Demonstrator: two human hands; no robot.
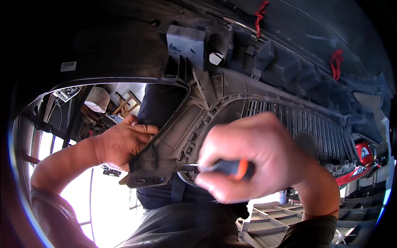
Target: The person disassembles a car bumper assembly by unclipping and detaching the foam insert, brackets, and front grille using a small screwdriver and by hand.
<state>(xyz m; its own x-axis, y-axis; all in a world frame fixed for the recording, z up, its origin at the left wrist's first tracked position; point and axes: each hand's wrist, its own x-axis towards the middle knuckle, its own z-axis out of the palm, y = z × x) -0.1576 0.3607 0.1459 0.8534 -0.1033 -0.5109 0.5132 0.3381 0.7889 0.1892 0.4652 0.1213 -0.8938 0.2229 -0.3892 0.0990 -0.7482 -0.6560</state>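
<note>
Fingers of my right hand [252,159] are wrapped tight around an orange-and-black screwdriver [225,167], its tip pointing toward nine o'clock into the dark plastic bumper panel [215,95]. At nine o'clock, my left hand [122,142] clamps the panel's lower corner.

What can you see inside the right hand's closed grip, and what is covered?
The right hand wraps a screwdriver with a black and orange handle; its metal shaft points left at the grey plastic bumper panel. The handle's rear end is covered by the fingers.
</note>
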